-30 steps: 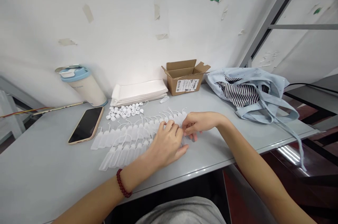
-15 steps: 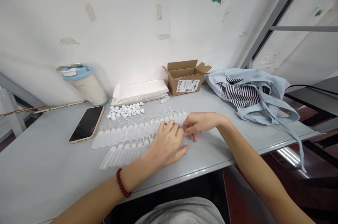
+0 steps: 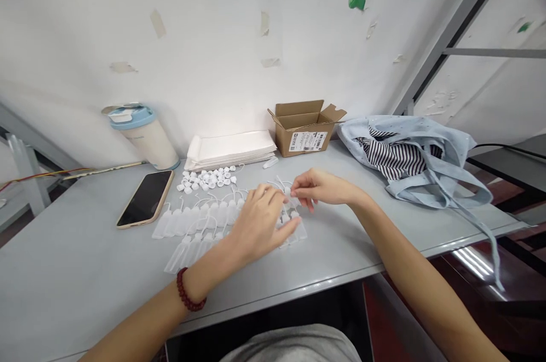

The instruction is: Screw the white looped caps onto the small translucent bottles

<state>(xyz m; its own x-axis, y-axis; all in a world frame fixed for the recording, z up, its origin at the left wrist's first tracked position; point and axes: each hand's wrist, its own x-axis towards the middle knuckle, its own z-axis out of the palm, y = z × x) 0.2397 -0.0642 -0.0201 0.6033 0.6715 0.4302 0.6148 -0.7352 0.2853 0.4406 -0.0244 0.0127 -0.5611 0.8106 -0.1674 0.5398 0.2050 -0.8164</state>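
Observation:
Two rows of small translucent plastic bottles (image 3: pixel 187 222) with thin white loops at their tops lie on the grey table. My left hand (image 3: pixel 260 217), with a red bead bracelet (image 3: pixel 187 292) at the wrist, hovers over or rests on the right part of the rows; I cannot tell whether it touches them. Its fingers are bent and the thumb stands apart, so the hand looks open. At the rows' right end, my right hand (image 3: pixel 322 186) has its thumb and fingertips pinched together. Whatever is between them is too small to make out. White caps (image 3: pixel 207 179) are piled behind the bottles.
A phone (image 3: pixel 145 198) and a blue-lidded tumbler (image 3: pixel 147 137) are at the left. Behind the caps lie stacked white paper sheets or envelopes (image 3: pixel 232 147) and a single small bottle (image 3: pixel 270 163). An open cardboard box (image 3: pixel 307 128) and a light-blue cloth bag (image 3: pixel 409 148) stand farther right.
My right hand has lifted slightly and drawn away from the left hand, opening a gap between them. The left hand has shifted a little left. The view has moved slightly.

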